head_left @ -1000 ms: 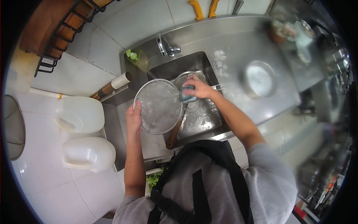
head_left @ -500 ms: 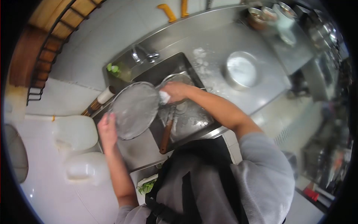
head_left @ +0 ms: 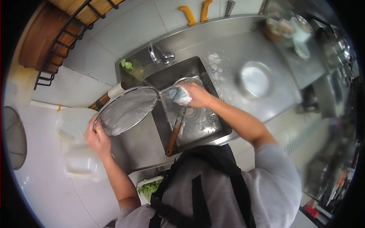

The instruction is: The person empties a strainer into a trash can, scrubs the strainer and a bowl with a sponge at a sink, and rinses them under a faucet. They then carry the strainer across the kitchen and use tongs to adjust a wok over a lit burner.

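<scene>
A large round mesh strainer (head_left: 127,110) is held tilted over the left edge of the sink (head_left: 156,131). My left hand (head_left: 98,138) is closed on its rim at the left side. At the other side, my right hand (head_left: 197,95) is closed around a crumpled whitish cloth (head_left: 179,95), pressed where the strainer's wire neck runs into its handle. The fingers and cloth hide most of that handle. Below my right hand, a tool with a wooden handle (head_left: 173,137) leans in the sink, its head partly hidden.
A faucet (head_left: 161,57) rises behind the sink, with a green-topped bottle (head_left: 127,65) to its left. On the right counter stands a round metal pan (head_left: 255,79) beside white suds (head_left: 215,62). A bamboo brush (head_left: 110,95) and white plastic jugs (head_left: 81,161) are at the left.
The strainer has tipped to a steeper angle, and my left hand has moved left and down with its rim. My right hand stays at the handle; the view has shifted slightly.
</scene>
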{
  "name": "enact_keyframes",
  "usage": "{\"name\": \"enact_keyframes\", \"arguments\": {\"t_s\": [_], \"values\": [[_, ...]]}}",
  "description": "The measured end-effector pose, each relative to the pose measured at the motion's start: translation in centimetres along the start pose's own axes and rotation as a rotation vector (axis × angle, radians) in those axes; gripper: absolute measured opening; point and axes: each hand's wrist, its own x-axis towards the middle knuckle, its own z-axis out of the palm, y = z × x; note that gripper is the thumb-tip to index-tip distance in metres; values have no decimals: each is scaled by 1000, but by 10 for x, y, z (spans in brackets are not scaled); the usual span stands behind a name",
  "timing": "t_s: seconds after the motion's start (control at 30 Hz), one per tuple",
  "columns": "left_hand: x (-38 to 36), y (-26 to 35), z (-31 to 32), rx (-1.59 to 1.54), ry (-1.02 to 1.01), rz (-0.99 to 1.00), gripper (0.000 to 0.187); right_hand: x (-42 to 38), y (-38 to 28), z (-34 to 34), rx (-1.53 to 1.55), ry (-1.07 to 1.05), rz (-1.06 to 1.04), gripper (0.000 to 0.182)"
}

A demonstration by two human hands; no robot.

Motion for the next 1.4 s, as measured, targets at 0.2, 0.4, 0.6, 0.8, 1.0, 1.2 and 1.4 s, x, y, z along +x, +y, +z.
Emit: {"name": "enact_keyframes", "arguments": {"t_s": [0.2, 0.4, 0.6, 0.8, 1.0, 1.2, 1.4], "values": [[6, -10, 6, -7, 16, -85, 21, -8, 12, -4, 541, -357, 375, 44], [13, -17, 0, 153, -6, -79, 26, -7, 9, -7, -36, -470, 286, 37], [15, -54, -38, 54, 58, -191, 29, -59, 38, -64, 159, -419, 400, 29], [-8, -75, -35, 67, 107, -235, 29, -85, -6, -160, -354, -57, 650, 32], [-34, -84, -22, 72, 0, -396, 33, -139, 39, -202, -554, -132, 917, 54], [-52, -60, 15, 63, -190, -409, 27, -53, 49, -150, -609, 21, 790, 68], [-61, -46, 10, 79, -261, -413, 26, 72, 188, 15, 567, 155, 925, 60]]}}
